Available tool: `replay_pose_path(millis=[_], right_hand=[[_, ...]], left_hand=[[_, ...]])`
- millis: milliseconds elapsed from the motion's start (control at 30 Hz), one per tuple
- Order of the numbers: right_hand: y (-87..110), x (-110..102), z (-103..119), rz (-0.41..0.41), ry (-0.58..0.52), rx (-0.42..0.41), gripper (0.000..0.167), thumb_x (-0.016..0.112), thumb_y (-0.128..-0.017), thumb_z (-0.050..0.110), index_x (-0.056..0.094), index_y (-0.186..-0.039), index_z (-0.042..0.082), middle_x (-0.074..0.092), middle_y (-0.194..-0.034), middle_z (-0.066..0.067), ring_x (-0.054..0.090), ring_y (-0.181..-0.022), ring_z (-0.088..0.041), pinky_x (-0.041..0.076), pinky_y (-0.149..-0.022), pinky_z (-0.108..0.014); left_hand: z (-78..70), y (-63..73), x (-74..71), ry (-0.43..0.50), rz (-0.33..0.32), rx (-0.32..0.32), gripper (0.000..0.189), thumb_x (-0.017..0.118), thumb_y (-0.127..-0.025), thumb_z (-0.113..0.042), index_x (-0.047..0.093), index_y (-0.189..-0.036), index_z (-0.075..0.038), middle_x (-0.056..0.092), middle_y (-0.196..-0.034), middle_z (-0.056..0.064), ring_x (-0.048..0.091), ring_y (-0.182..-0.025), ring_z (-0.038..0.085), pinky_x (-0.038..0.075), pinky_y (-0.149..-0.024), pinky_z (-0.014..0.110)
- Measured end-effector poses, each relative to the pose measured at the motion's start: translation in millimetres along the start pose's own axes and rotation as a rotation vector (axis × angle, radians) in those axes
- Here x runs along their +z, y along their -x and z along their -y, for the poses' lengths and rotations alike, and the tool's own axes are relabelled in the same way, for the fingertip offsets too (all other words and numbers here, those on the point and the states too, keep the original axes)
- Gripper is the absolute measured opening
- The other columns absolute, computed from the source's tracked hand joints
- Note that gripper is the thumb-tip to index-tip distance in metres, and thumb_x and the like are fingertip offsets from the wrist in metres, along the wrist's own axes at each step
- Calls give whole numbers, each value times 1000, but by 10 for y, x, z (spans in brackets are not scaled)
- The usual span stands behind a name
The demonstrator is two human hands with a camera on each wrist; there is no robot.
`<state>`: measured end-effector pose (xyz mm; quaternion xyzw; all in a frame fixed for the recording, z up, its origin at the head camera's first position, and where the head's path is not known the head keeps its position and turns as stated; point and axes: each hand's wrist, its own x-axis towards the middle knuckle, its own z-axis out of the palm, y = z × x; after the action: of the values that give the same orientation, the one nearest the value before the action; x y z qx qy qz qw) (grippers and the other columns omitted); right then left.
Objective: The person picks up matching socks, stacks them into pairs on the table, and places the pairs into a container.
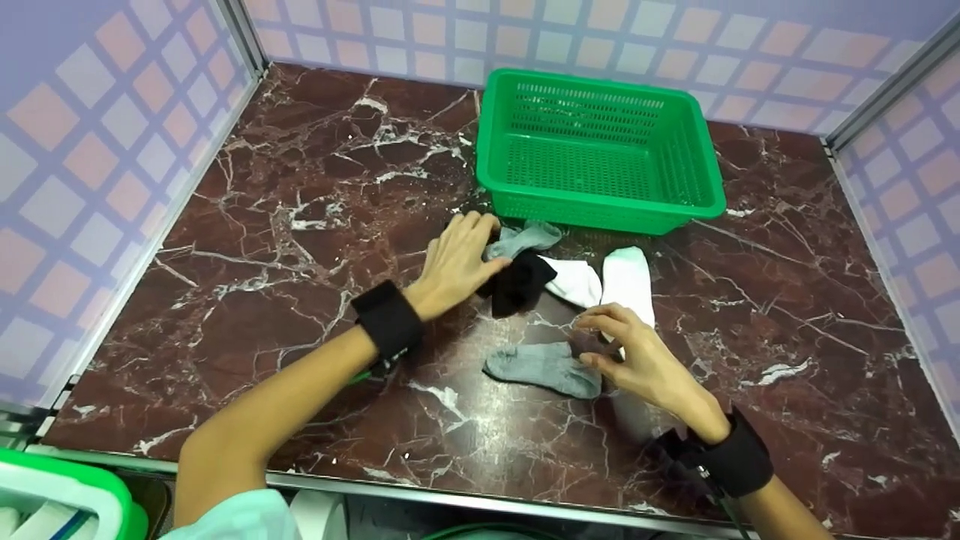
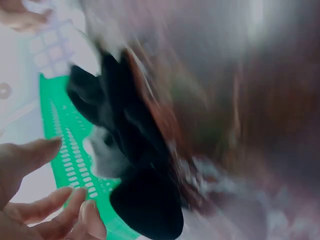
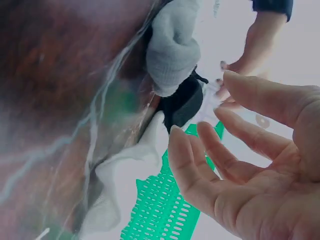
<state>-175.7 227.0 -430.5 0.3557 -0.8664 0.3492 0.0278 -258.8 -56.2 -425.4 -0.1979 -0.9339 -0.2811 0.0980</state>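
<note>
My left hand (image 1: pixel 460 259) hovers beside a black sock (image 1: pixel 517 283), with thumb and fingers apart and nothing between them in the left wrist view. Just behind that sock a thin grey sock (image 1: pixel 529 238) lies crumpled. On the right, my right hand (image 1: pixel 641 360) has loosely bent fingers spread around air. Close to its fingertips lies a flat grey sock (image 1: pixel 544 367). One white sock (image 1: pixel 631 281) with a pale green toe extends past the right hand, which partly covers it. Another white sock (image 1: pixel 576 283) lies between it and the black one.
A green perforated basket (image 1: pixel 600 214) stands behind the socks, near the back wall. Tiled-pattern panels (image 1: pixel 112 150) enclose the marbled table (image 1: pixel 300 172) on three sides. Below the front edge at the left is a green-rimmed container (image 1: pixel 90 480) with pale items in it.
</note>
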Motion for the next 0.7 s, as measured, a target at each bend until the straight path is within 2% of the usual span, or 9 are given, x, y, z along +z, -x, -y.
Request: replay_pose_path(millis=[100, 167, 267, 367, 500, 600, 700], right_hand=[[27, -18, 13, -18, 0, -10, 35, 74, -82, -1, 64, -115, 1, 58, -118, -11, 55, -104, -23, 51, -73, -37], [32, -32, 21, -19, -11, -13, 34, 72, -84, 0, 63, -117, 0, 57, -119, -11, 55, -105, -23, 52, -73, -35], [23, -55, 39, -19, -34, -6, 32, 70, -87, 1, 62, -118, 1, 57, -120, -11, 56, -105, -26, 54, -74, -34], [-3, -92, 75, -25, -50, 18, 33, 68, -89, 4, 61, -121, 6, 57, -121, -8, 57, -105, -26, 54, -73, -35], [-64, -143, 138, -48, -56, 34, 34, 67, -90, 6, 60, -124, 8, 56, -123, -4, 57, -106, -19, 53, -75, -37], [-145, -157, 177, -79, -61, 9, 35, 68, -90, 6, 61, -124, 6, 58, -121, -5, 57, -103, -15, 53, -75, -35], [-237, -162, 214, -123, -67, -30, 33, 69, -89, 4, 61, -121, 4, 62, -114, -7, 60, -96, -16, 54, -73, -32]], left_hand=[[44, -91, 47, -80, 28, -9, 42, 74, -81, -30, 60, -111, -4, 61, -96, 10, 52, -86, 28, 49, -56, 41], [66, -121, 75, -86, 43, -17, 34, 72, -77, -21, 62, -105, -5, 63, -90, 9, 52, -84, 29, 49, -56, 44], [84, -126, 99, -65, 13, -7, 22, 65, -72, -7, 64, -94, -5, 64, -84, 8, 52, -80, 29, 49, -59, 44], [65, -105, 84, -48, -66, 54, 17, 61, -71, 1, 62, -86, -6, 61, -82, 9, 52, -79, 29, 49, -63, 42], [-14, -75, 26, -30, -175, 163, 17, 61, -70, 5, 60, -82, -6, 58, -84, 8, 52, -79, 27, 49, -64, 39], [-95, -60, -16, -27, -237, 240, 19, 61, -70, 8, 60, -82, -7, 58, -86, 6, 51, -79, 24, 49, -63, 36], [-193, -29, -47, -28, -284, 326, 19, 63, -71, 10, 61, -82, -6, 59, -87, 6, 51, -79, 22, 49, -64, 32]])
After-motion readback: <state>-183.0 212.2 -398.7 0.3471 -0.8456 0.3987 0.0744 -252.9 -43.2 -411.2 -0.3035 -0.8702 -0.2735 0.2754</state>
